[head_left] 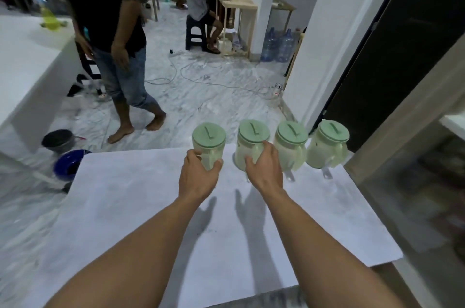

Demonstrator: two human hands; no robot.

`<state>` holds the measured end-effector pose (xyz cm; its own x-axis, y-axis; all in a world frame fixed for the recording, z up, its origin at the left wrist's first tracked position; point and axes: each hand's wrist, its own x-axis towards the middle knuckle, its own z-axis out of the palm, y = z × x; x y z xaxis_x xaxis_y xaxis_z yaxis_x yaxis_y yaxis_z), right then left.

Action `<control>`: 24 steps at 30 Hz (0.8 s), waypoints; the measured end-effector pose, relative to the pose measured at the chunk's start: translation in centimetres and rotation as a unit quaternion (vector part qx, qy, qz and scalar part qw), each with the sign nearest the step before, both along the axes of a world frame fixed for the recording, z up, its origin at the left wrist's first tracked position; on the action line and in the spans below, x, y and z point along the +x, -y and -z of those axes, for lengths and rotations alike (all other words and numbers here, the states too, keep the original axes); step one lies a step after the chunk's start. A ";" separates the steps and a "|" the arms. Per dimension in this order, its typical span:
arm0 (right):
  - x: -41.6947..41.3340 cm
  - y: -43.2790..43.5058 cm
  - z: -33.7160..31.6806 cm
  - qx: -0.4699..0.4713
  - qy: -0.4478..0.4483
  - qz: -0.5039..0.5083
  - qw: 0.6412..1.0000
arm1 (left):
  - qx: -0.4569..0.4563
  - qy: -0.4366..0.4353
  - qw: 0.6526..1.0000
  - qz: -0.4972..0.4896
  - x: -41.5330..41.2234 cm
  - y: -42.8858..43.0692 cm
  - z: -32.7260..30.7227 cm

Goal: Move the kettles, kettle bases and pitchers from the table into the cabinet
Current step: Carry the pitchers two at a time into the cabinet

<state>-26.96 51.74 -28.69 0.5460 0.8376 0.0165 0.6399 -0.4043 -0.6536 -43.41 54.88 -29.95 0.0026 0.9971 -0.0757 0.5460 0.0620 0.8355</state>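
Several pale green lidded pitchers stand in a row along the far edge of the white table (151,207). My left hand (198,177) is wrapped around the handle side of the leftmost pitcher (208,140). My right hand (266,169) grips the handle of the second pitcher (253,138). Two more pitchers (290,144) (327,144) stand to the right, untouched, their handles facing me. Both held pitchers rest upright on the table.
A person in a black shirt (113,31) stands barefoot on the marble floor beyond the table. Another white table (30,56) is at the left. A dark doorway (402,56) lies to the right. Cables, a blue bowl (69,164) and a grey pot (57,140) lie on the floor.
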 end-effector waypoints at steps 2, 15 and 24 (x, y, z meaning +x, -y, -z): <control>0.5 -0.8 1.7 0.001 -0.045 0.036 0.998 | -0.031 0.023 0.999 -0.019 0.9 -0.5 1.5; 2.7 -5.1 7.9 0.043 -0.235 0.085 0.967 | -0.074 0.079 0.991 -0.076 3.6 -4.0 5.5; 2.0 -5.6 8.8 0.078 -0.230 0.079 0.967 | 0.011 0.058 0.995 -0.086 3.3 -4.1 5.4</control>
